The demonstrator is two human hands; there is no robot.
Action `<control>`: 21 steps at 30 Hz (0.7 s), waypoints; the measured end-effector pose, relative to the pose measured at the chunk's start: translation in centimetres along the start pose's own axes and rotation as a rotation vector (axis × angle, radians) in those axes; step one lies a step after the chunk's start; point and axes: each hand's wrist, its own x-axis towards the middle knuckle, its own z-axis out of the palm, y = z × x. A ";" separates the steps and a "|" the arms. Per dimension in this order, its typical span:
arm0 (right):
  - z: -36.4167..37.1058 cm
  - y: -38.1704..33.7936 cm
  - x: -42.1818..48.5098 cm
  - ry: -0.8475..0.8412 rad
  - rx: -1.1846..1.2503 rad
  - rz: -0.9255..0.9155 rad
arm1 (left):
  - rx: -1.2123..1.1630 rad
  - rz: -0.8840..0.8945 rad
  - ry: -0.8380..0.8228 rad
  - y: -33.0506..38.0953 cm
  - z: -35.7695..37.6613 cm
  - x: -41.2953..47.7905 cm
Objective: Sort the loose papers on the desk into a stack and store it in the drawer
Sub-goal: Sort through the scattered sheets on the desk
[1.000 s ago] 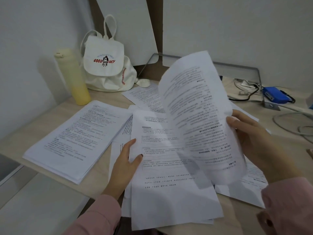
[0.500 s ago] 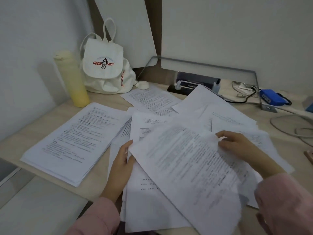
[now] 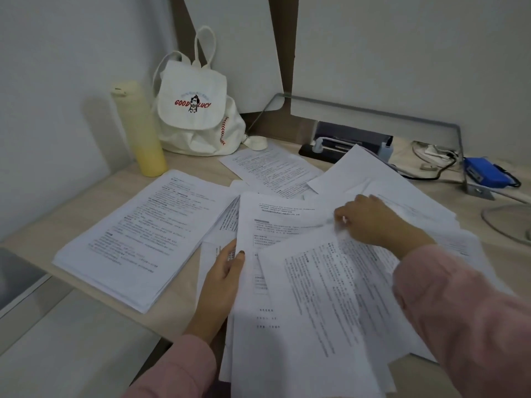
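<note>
Item: loose papers (image 3: pixel 290 216) — printed sheets fanned askew over the middle and right of the worktop (image 3: pixel 86 208), several overhanging its near edge; not yet squared. Neat stack (image 3: pixel 138 234) of printed pages lies flat at the left, just beside the fan. Left hand (image 3: pixel 227 271): thumb laid over the left edge of the fanned sheets, fingers hidden beneath, pinching them. Right hand (image 3: pixel 373 222): fingers curled, grasping the upper edge of the top sheet (image 3: pixel 321 297), which lies tilted over the rest and reads blurred. Drawer: not in view. Surroundings: yellow bottle (image 3: pixel 140 130) upright at the back left; white drawstring bag (image 3: pixel 195 110) beside it; power strip (image 3: pixel 330 152) and blue device (image 3: pixel 485 173) with cables at the back right. Hazards, as judged — overhanging sheets may slide off the near edge if the fan is dragged before it is gathered; a one-edge grip may crease or tear the top sheet; a sweep toward the back could snag pages on the cables or tip the bottle; sheets squared unevenly would leave a ragged pile, awkward for a drawer.
</note>
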 end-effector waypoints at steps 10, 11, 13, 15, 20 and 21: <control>3.7 -10.6 3.0 0.468 0.153 -0.458 | 0.070 0.006 -0.024 0.0 -0.3 0.0; 3.8 -11.0 2.7 0.446 0.247 -0.456 | 0.092 0.014 -0.037 -0.2 -0.4 0.1; 4.0 -10.8 2.1 0.446 0.386 -0.376 | 0.120 0.020 -0.054 -0.8 -0.5 0.4; 4.0 -9.4 1.4 0.452 0.442 -0.225 | 0.129 0.017 -0.062 -1.1 -0.7 0.5; 5.4 -3.3 -1.8 0.342 0.418 0.297 | 0.111 0.054 -0.091 -1.1 -0.7 0.3; 5.9 -2.1 -2.6 0.301 0.421 0.404 | 0.108 0.063 -0.097 -1.0 -0.7 0.2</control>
